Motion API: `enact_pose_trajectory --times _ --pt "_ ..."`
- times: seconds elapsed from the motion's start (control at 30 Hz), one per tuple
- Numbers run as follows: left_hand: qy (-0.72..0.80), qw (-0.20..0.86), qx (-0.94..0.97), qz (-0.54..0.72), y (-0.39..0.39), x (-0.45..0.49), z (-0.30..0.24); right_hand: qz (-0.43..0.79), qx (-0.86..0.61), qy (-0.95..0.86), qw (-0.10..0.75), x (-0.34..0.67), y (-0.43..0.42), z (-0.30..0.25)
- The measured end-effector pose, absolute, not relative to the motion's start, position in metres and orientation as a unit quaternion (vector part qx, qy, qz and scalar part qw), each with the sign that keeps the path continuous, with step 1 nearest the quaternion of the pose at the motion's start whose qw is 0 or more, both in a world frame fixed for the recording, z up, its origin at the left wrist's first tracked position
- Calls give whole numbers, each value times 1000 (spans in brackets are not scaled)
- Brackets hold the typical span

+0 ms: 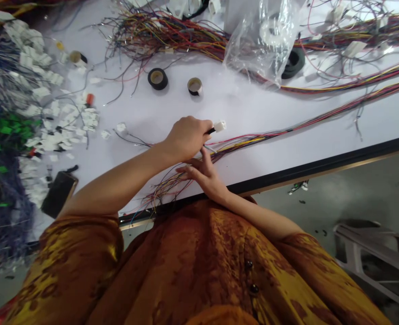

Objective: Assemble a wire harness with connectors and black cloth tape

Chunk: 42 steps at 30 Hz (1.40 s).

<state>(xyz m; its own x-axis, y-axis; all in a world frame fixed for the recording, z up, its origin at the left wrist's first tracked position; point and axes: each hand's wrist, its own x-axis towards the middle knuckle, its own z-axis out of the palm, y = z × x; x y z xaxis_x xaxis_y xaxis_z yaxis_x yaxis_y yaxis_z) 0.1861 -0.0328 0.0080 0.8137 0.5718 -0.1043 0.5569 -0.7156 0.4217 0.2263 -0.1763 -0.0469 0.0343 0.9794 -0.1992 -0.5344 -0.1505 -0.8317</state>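
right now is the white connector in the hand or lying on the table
In hand: the left hand grips the black lead behind the white connector.

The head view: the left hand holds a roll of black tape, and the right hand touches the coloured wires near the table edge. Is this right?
Not quite. The head view shows that the left hand holds a white plastic connector, not tape. The roll of black tape lies apart on the table. The right hand does touch the coloured wires.

No lettering can be read. The small white rectangular tags (50, 140) heaped at the left and the white plastic connector (220, 126) show nothing legible.
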Motion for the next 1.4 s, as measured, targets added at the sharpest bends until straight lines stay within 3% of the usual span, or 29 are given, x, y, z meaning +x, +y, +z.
enact_pose_trajectory --times 0.1,0.23,0.37,0.53,0.7,0.93,1.17,1.4 --pt "301 163 940 -2 -51 187 11 568 -455 -435 531 248 -174 -49" --pt "193 121 973 38 -73 168 9 315 -621 -546 466 305 -172 -45" --pt "97 134 977 133 -71 147 -7 244 -615 -644 384 340 -149 -37" --pt "95 206 949 220 -63 133 -33 247 -540 -759 266 351 -109 -28" --pt "265 343 831 350 -62 133 -54 338 -492 -777 200 355 -96 -20" --pt "239 436 793 353 -61 142 -54 427 -437 -768 193 353 -82 -32" --pt "443 509 657 336 -63 147 -68 422 -504 -743 126 349 -84 -27" --pt "378 572 661 305 -56 146 -67 424 -530 -706 201 341 -98 -31"
